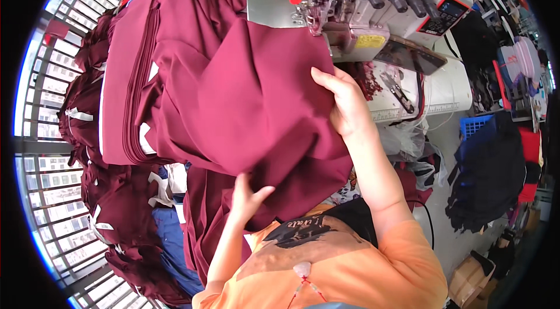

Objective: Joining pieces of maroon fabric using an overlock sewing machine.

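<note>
A large piece of maroon cloth spreads in loose folds from the sewing machine's front down over my lap. My right hand grips its right edge, thumb on top and the other fingers hidden under the fabric. Lower left, my left hand holds the cloth's near part, with thumb and forefinger showing and the remaining fingers out of sight. The far edge of the cloth lies close by the needle area of the overlock sewing machine; whether it is under the presser foot I cannot tell.
Folded maroon panels are stacked on the left, with bundled maroon pieces by the barred window. Thread snips and a phone lie on the machine table. A blue basket and dark cloth are at the right.
</note>
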Demonstrator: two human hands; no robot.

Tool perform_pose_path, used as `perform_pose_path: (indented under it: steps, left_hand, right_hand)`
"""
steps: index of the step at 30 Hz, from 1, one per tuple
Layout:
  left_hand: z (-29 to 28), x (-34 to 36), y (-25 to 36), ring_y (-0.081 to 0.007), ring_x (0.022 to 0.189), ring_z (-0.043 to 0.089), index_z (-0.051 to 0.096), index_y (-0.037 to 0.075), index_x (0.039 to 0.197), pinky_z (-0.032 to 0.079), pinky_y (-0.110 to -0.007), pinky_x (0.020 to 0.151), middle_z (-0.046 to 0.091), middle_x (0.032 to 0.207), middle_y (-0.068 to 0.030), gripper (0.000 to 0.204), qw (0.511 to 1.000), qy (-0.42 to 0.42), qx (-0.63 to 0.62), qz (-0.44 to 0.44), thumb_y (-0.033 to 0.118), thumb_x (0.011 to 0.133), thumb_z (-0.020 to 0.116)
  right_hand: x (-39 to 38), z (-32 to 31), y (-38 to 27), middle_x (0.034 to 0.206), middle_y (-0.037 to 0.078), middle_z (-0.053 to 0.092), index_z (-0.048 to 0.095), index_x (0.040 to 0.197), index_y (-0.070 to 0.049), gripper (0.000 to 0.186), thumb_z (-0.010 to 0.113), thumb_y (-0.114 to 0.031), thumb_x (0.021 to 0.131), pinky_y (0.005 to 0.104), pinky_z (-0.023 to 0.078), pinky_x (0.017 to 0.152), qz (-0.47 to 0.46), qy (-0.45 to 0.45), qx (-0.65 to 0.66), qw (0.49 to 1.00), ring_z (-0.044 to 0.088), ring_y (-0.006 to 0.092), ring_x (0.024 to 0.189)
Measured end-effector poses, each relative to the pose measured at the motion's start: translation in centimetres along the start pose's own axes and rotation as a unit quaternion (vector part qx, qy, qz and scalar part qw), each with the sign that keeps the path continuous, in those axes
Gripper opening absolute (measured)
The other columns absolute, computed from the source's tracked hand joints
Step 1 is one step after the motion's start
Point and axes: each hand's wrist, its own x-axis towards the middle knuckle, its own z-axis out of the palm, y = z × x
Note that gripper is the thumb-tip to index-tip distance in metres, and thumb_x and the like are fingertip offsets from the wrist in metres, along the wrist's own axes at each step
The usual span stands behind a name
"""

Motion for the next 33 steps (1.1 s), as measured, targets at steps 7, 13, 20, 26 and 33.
perform_pose_path:
  steps: [7, 13, 20, 26, 33]
  left_hand:
    - [3.1, 3.1, 1.9, -0.0364, 0.091, 0.057, 0.052, -0.003, 0.104, 0.044, -0.040, 0.079, 0.058, 0.095, -0.0220, 0.045, 0.989, -0.023, 0.123, 0.079, 0.016, 0.069, 0.073]
    - [-5.2, -1.3, 2.8, -0.0200, 0.077, 0.059, 0.056, -0.003, 0.099, 0.049, -0.034, 0.073, 0.061, 0.091, -0.0107, 0.029, 0.981, -0.087, -0.142, -0.103, -0.002, 0.072, 0.067]
    - [-10.9, -2.7, 1.8, -0.0201, 0.088, 0.057, 0.054, 0.002, 0.112, 0.049, -0.033, 0.077, 0.059, 0.102, -0.0071, 0.064, 0.942, -0.006, -0.303, -0.144, -0.012, 0.053, 0.073]
    - [-12.5, -0.9, 2.7, -0.0254, 0.090, 0.059, 0.051, -0.005, 0.111, 0.048, -0.037, 0.078, 0.058, 0.105, -0.0143, 0.045, 0.800, 0.067, -0.562, -0.201, 0.002, 0.068, 0.064]
    - [-13.9, -0.5, 2.6, -0.0252, 0.092, 0.058, 0.050, -0.006, 0.112, 0.049, -0.036, 0.079, 0.058, 0.106, -0.0151, 0.040, 0.837, 0.177, -0.500, -0.139, 0.005, 0.074, 0.058]
  right_hand:
    - [0.3, 0.1, -0.2, 0.106, 0.007, 0.059, 0.054, 0.111, 0.002, 0.029, 0.056, -0.009, 0.084, 0.0267, 0.044, 0.084, -0.033, 0.011, -0.138, 0.990, 0.057, 0.0141, 0.094]
    - [0.4, -0.5, -0.5, 0.103, 0.006, 0.060, 0.056, 0.108, 0.002, 0.026, 0.057, -0.009, 0.084, 0.0251, 0.044, 0.082, -0.030, -0.009, -0.123, 0.992, 0.057, 0.0123, 0.091]
    - [1.0, -0.4, 0.4, 0.103, 0.005, 0.060, 0.056, 0.109, 0.002, 0.026, 0.056, -0.009, 0.086, 0.0241, 0.044, 0.081, -0.033, -0.005, -0.142, 0.989, 0.056, 0.0110, 0.092]
    - [0.8, -0.3, 0.7, 0.110, 0.005, 0.057, 0.052, 0.115, 0.002, 0.029, 0.052, -0.011, 0.089, 0.0249, 0.040, 0.088, -0.038, -0.031, -0.194, 0.980, 0.051, 0.0110, 0.100]
    - [1.1, -0.9, 0.9, 0.110, 0.007, 0.057, 0.051, 0.115, 0.003, 0.029, 0.051, -0.010, 0.089, 0.0260, 0.042, 0.087, -0.067, -0.047, -0.177, 0.981, 0.053, 0.0127, 0.099]
